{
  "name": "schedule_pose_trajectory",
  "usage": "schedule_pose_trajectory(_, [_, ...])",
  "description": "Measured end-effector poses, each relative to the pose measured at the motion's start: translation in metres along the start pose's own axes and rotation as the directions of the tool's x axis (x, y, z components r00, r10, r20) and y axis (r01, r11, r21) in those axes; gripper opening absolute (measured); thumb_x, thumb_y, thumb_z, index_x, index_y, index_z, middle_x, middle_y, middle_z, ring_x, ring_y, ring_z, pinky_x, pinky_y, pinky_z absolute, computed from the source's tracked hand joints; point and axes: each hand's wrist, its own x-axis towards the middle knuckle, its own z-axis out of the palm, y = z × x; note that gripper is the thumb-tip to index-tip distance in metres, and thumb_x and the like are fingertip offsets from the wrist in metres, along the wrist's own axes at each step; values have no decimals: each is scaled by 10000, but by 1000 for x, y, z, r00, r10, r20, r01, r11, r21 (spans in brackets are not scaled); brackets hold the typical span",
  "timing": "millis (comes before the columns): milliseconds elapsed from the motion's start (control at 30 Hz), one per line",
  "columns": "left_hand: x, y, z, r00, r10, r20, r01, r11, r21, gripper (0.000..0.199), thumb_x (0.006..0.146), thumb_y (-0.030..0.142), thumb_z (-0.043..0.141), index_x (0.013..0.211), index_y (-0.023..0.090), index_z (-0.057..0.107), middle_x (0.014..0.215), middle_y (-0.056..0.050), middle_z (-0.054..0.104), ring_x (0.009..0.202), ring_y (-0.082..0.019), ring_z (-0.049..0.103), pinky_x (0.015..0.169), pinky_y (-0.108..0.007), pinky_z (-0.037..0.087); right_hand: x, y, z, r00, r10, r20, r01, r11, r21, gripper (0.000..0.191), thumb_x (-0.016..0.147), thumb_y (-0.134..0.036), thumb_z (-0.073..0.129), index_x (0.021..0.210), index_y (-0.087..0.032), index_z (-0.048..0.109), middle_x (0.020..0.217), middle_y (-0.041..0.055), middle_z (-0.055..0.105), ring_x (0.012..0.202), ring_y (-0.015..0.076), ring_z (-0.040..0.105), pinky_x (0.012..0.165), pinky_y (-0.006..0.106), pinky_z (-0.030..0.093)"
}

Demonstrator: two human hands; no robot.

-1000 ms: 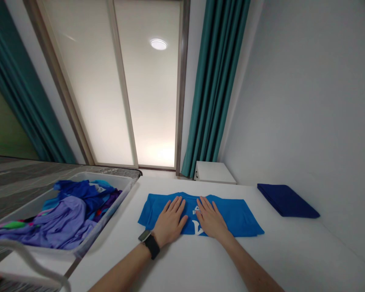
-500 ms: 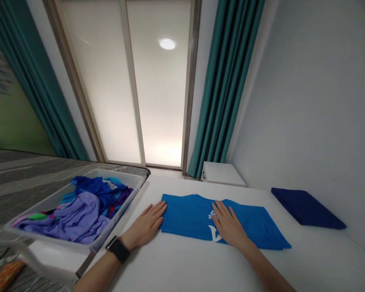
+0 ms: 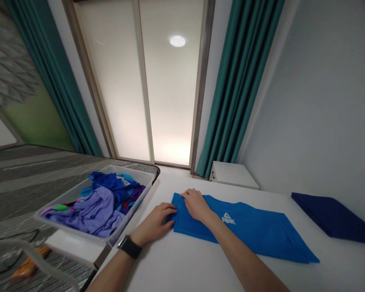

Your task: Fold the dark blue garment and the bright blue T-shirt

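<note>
A bright blue shirt (image 3: 255, 229) with a white logo lies folded into a wide strip on the white table (image 3: 176, 263). At the strip's left end, my left hand (image 3: 158, 223), with a black watch on its wrist, touches the edge with bent fingers; whether it pinches the cloth is unclear. My right hand (image 3: 196, 204) rests on the shirt near its upper left corner, fingers curled down onto the fabric, their tips partly hidden.
A translucent bin (image 3: 109, 239) of purple and blue clothes stands at the left. Folded navy cloth (image 3: 334, 215) lies at the table's right side. Behind the table are a small white cabinet (image 3: 234, 174) and a teal curtain (image 3: 231, 101).
My right hand has moved left from the shirt's middle to near its left end, uncovering the logo. My left hand's fingers are more bent. The camera view has shifted left.
</note>
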Motion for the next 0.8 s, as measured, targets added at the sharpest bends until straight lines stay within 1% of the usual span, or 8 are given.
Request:
schedule_pose_trajectory(67, [0,0,0,1000,-16,5,16,1000,-12,257,819,186,631,1070,225,670,1172,-75,644,1118,-226,573,1007,-385,452,8,-8,6,999,9,33,-8,999,-37,290,931,-147,437,1150,-193,622,1106,102,611,1087,237,495,948,363,363])
schedule_pose_trajectory(133, [0,-1,-2,1000,-24,13,24,999,-26,218,814,179,636,1025,226,664,1152,-66,644,1108,-220,568,998,-373,445,10,-11,11,999,16,41,-14,999,-45,241,915,-162,461,1084,-199,630,1072,93,606,1063,234,492,933,358,353])
schedule_pose_trajectory(300, [1,1,-5,998,-32,48,34,999,-42,147,804,164,632,937,227,637,1160,-56,625,1100,-216,552,991,-366,429,10,-1,15,998,48,43,-46,998,-49,122,881,-185,495,950,-198,594,1018,77,602,1003,228,490,888,353,332])
schedule_pose_trajectory(367, [1,2,-6,997,-32,63,34,998,-43,128,795,153,634,901,225,630,1174,-54,612,1113,-217,541,1002,-369,417,11,5,15,998,41,51,-38,998,-50,113,907,-191,474,950,-196,578,1014,75,615,993,227,497,881,356,321])
schedule_pose_trajectory(500, [-1,2,-7,996,-38,76,40,999,-34,123,784,148,634,878,227,627,1204,-50,590,1137,-218,528,1019,-373,403,15,12,11,998,-21,62,23,999,-29,138,960,-170,419,988,-198,552,1003,60,637,979,214,523,889,360,301])
schedule_pose_trajectory(633, [-1,2,-8,997,-22,69,23,999,-22,90,800,155,610,853,225,629,1194,-50,592,1126,-214,535,1001,-355,411,19,15,11,999,-33,34,33,999,-14,162,970,-147,416,1021,-208,557,1028,47,635,1002,196,539,907,339,297])
schedule_pose_trajectory(700, [0,5,-6,998,-26,55,27,1000,-8,69,851,190,566,827,219,624,1164,-51,601,1092,-209,544,974,-353,419,19,15,15,999,-28,27,28,999,-18,162,965,-153,442,1054,-211,565,1048,47,631,1020,192,545,905,326,307])
schedule_pose_trajectory(800, [2,14,3,996,-85,1,84,995,56,160,904,301,537,785,208,588,1101,-55,605,1038,-222,538,923,-387,427,18,12,22,999,-2,33,4,999,-47,179,957,-176,477,1101,-215,574,1074,58,627,1039,203,545,895,327,324])
